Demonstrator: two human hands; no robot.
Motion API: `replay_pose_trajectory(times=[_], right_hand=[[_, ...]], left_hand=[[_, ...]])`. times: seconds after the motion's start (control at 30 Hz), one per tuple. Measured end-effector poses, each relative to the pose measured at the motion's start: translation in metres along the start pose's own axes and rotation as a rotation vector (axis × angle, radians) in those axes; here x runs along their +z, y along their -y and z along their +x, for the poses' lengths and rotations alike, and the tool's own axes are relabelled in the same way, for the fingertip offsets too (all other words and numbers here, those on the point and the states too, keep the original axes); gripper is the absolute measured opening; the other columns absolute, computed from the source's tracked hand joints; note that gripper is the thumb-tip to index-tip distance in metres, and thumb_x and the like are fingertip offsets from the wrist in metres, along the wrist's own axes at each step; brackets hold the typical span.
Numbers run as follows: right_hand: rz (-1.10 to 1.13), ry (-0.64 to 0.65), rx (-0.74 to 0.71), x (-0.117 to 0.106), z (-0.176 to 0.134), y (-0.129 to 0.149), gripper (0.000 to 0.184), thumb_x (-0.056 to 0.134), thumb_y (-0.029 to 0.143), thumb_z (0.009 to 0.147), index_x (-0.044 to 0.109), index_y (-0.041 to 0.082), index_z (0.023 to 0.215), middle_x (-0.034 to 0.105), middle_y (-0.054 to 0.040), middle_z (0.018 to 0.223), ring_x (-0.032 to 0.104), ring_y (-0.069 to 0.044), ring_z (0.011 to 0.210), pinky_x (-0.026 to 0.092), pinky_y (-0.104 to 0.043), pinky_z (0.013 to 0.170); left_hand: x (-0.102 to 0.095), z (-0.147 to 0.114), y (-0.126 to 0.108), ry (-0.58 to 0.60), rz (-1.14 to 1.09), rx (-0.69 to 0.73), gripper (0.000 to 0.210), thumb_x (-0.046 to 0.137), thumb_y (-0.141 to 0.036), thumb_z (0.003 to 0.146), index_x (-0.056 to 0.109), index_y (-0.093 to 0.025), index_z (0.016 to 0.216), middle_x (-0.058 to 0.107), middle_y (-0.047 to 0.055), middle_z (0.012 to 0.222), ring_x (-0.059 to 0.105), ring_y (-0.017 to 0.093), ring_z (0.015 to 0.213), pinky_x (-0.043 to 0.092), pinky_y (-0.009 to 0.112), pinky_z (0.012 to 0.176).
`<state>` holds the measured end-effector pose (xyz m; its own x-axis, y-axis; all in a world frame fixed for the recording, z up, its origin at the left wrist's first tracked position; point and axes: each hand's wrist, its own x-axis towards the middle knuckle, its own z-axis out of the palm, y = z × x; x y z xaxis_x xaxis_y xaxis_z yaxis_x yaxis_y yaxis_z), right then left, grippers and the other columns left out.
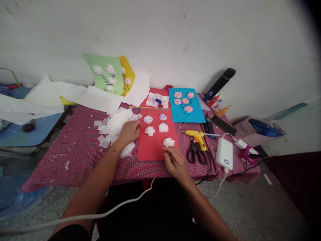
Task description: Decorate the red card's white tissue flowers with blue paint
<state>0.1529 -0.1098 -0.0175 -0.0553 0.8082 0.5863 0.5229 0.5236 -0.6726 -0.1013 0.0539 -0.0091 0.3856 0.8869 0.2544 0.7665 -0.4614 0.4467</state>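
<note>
1. Clamped between thumb and fingers of the right hand [177,164]: a thin brush-like stick [161,145], slanted like a pen, presumably for fine control of the tip.
2. Close by the tip: the nearest white puff [169,142], on a red sheet [152,149] (contact with the tip impossible to judge from here).
3. At the sheet's left edge: the left hand [129,131], fingers curled close together, perhaps to steady the paper; hold on anything not discernible.
4. Farther up the red sheet: four other puffs [163,127], two with bluish specks, spaced apart, probably against smudging.
5. Beside and below the left hand: a pile of white paper pieces [116,124], likely for easy reach.
6. Beyond the sheet: a purple-stained tissue [157,100], possibly a colour pad; right of it, a blue sheet with pink puffs [187,106], plausibly a reference.
7. Outermost right: a yellow glue gun [197,135] over black scissors [197,154], apparently parked off the work.
</note>
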Motion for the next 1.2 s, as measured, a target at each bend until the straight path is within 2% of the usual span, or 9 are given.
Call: replay_pose_trajectory(times=[1.2], right_hand=[[-0.001, -0.014, -0.007, 0.0001, 0.0007, 0.0024, 0.026, 0.057, 0.010, 0.097, 0.069, 0.025, 0.115, 0.075, -0.0052, 0.098, 0.071, -0.018, 0.089, 0.059, -0.033, 0.082]], left_hand=[[0.0027, -0.0011, 0.0041, -0.009, 0.022, 0.035, 0.019, 0.048, -0.017, 0.090, 0.065, -0.022, 0.097, 0.076, 0.007, 0.094, 0.071, 0.026, 0.089, 0.052, 0.038, 0.084]])
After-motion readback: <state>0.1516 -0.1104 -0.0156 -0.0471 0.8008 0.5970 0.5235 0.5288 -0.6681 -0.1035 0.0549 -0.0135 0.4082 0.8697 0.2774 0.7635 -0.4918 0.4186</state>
